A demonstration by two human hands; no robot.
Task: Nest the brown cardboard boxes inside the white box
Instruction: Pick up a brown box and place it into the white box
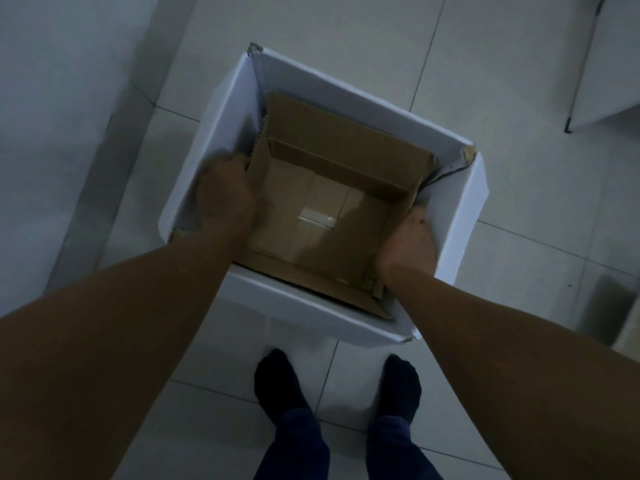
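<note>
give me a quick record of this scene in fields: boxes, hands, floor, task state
outer box: white box, open at the top, standing on the floor
inner box: brown cardboard box, open and empty, sitting inside the white one
left hand: left hand closed on the brown box's left wall
right hand: right hand closed on its right wall
floor: pale tiled floor
person: standing over the boxes in dark socks
task state: one brown box in; no other brown boxes in view
</note>
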